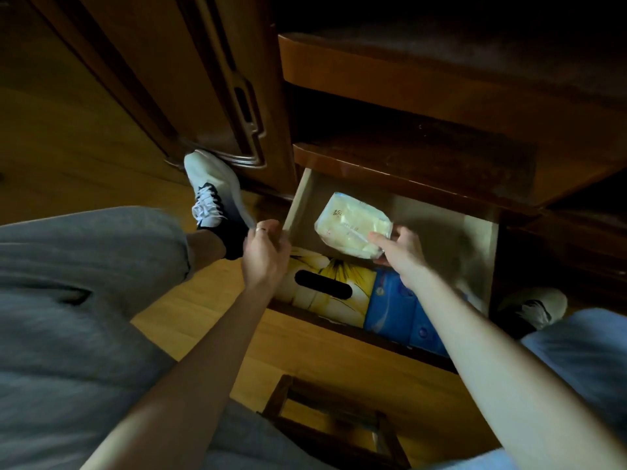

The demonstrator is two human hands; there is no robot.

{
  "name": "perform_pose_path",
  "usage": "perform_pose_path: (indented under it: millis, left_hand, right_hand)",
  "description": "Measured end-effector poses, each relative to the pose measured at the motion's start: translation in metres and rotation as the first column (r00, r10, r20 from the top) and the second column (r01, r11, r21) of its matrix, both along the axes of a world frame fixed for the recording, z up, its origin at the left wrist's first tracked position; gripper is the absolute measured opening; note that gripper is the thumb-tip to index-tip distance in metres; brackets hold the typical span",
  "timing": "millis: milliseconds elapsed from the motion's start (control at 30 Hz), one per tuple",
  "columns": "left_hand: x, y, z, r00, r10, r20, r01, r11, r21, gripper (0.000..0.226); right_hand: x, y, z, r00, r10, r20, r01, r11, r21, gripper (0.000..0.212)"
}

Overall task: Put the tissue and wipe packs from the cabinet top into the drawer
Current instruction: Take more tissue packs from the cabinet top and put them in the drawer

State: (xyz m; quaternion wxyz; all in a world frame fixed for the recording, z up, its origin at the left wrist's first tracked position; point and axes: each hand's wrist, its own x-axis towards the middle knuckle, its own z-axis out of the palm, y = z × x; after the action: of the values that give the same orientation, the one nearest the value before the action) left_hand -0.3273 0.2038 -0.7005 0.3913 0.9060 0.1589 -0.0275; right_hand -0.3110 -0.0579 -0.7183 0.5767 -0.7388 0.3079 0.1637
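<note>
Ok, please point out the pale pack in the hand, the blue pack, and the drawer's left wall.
pale pack (353, 223), head view, middle of its face
blue pack (393, 307), head view, top face
drawer's left wall (300, 198), head view, inner side

Grey trousers, white-black sneakers, finger ring.

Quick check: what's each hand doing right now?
Left hand: grips the drawer side wall.
Right hand: holds a pale tissue pack over the drawer.
</note>
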Motion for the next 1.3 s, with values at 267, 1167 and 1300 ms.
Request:
perform_pose_path:
  millis: [267, 1167, 1300]
  left_hand:
    - [-0.021, 0.0, -0.029, 0.993, 0.057, 0.102, -0.047, 0.994, -0.099, 0.019]
    - [0.032, -0.032, 0.136, 0.898, -0.337, 0.281, 0.26, 0.925, 0.277, 0.029]
    - [0.051, -0.061, 0.255, 0.66, -0.499, 0.562, 0.311, 0.862, 0.4, 0.02]
  right_hand:
    - [0.026, 0.057, -0.032, 0.812, 0.528, -0.25, -0.571, 0.806, -0.152, 0.084]
    - [-0.013, -0.027, 0.153, 0.808, 0.583, 0.085, -0.49, 0.744, -0.454, 0.051]
    - [-0.017, -0.052, 0.26, 0.749, 0.587, 0.306, -0.375, 0.757, -0.536, 0.022]
